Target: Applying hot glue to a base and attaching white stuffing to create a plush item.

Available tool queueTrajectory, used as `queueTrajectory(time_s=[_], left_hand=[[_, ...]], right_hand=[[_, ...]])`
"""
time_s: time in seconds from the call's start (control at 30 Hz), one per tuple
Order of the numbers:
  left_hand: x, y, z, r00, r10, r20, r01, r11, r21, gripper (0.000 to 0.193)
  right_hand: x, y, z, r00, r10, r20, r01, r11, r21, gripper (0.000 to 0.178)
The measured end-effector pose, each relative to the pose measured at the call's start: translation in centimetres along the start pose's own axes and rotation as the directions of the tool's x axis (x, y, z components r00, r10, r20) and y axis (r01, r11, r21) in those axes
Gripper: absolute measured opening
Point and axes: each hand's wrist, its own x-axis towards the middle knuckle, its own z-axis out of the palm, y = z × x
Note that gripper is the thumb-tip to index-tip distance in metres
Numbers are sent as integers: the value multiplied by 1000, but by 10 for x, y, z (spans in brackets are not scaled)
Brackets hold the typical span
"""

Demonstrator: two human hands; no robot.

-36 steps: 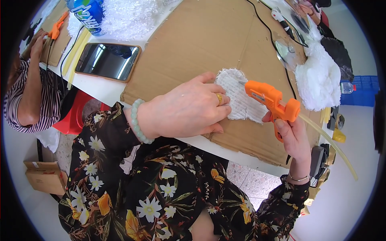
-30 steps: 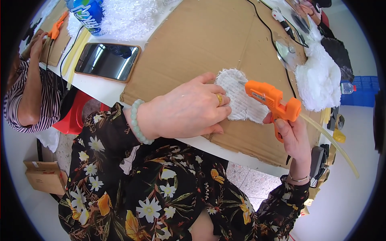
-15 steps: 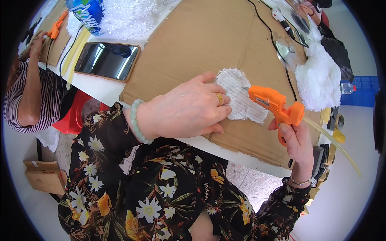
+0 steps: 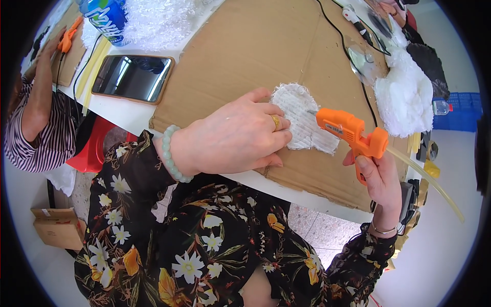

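Note:
A white, fuzzy-edged piece of fabric with ribbed lines lies on the brown cardboard. My left hand rests palm down at its left edge, fingers apart and partly bent, fingertips touching the edge or the cardboard there. An orange glue gun is in my right hand, which is wrapped round its handle. The gun's nozzle points left, over the fabric's right half; whether the tip touches it I cannot tell. A long translucent glue stick sticks out of the gun's back.
A sheet of cardboard covers the table. On the left are a phone, a blue bottle and white fringe. On the right are a black cable, another glue gun and white fluffy material. A co-worker sits at left.
The view has shifted slightly. Both hands, the glue gun and the fabric keep nearly the same places relative to one another.

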Motion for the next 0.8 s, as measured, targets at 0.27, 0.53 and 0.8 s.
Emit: queueTrajectory(time_s=[0.27, 0.53, 0.8], left_hand=[[0, -1, 1, 1000, 0, -21, 0, 1000, -13, 25], [0, -1, 2, 999, 0, -32, -1, 1000, -29, 25], [1, 0, 0, 1000, -8, -29, 7, 1000, -16, 27]], right_hand=[[-8, 2, -4, 999, -32, -10, 32, 999, -13, 43], [-10, 9, -6, 996, -83, -12, 83, 996, -31, 41], [-13, 6, -6, 998, -59, -28, 59, 998, -31, 35]])
